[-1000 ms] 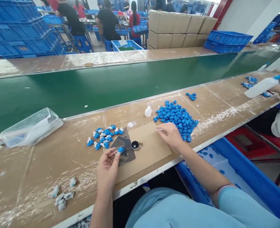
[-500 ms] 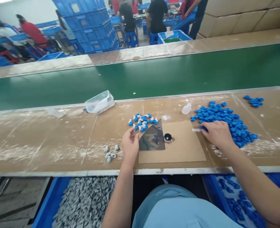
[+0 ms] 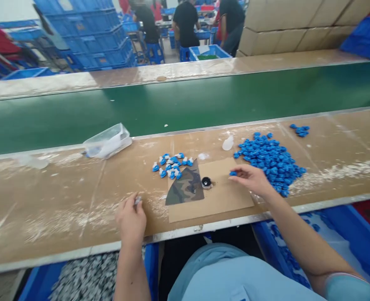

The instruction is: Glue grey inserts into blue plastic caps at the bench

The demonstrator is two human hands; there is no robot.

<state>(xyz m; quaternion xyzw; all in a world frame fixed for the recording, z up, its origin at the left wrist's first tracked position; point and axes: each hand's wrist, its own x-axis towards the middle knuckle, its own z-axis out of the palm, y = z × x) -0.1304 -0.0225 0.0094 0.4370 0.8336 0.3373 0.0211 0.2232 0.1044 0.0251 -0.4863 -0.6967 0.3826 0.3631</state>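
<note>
Our right hand (image 3: 252,177) pinches one blue piece (image 3: 233,173); our left hand (image 3: 131,218) curls about a pale piece (image 3: 137,200), its hold unclear. From the black cup (image 3: 206,182), blue lies toward three o'clock, pale toward eight. We should pinch edges lightly.

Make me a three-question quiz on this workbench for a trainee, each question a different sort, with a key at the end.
1. Multiple choice: What colour is the piece at the fingertips of the right hand?
A) red
B) blue
C) yellow

2. True or false: The clear box lies closer to the green belt than the round dish does.

3. Fill in: The dark sheet just left of the dish has a ____ pattern.

Key: 1. B; 2. True; 3. camouflage
</note>
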